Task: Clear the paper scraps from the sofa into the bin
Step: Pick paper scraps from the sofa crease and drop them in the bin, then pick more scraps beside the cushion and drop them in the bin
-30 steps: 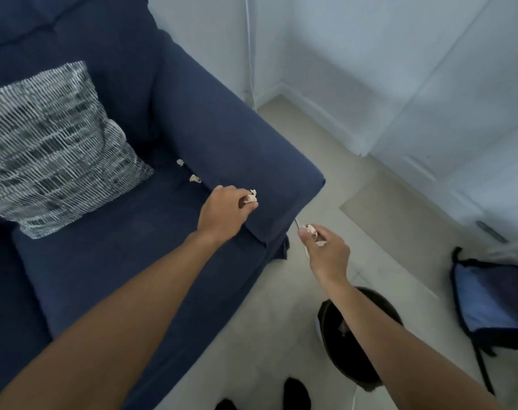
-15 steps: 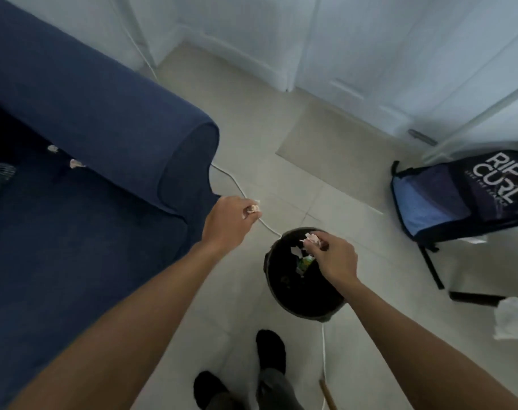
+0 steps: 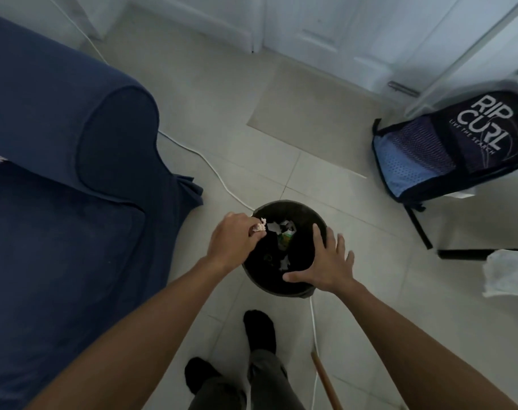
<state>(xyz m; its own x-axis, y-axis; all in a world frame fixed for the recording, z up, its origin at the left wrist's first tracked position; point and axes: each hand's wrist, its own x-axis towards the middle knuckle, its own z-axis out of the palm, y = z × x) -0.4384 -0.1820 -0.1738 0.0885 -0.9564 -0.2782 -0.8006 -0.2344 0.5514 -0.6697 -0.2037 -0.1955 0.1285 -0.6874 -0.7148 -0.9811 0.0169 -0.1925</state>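
Head view: we are pinching a crumpled paper scrap (image 3: pixel 52 228) in our left hand (image 3: pixel 232 242) over the bin (image 3: pixel 284 288); our right hand (image 3: pixel 325 266) is spreading open, empty, above it.

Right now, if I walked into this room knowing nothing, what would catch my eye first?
Probably the two bare hands over the round black bin on the pale tiled floor: the left hand pinches a crumpled paper scrap above its rim, while the right hand hovers spread open and empty. Next, the big dark blue fabric sofa filling the left side. Then the dark backpack with white lettering leaning at far right.
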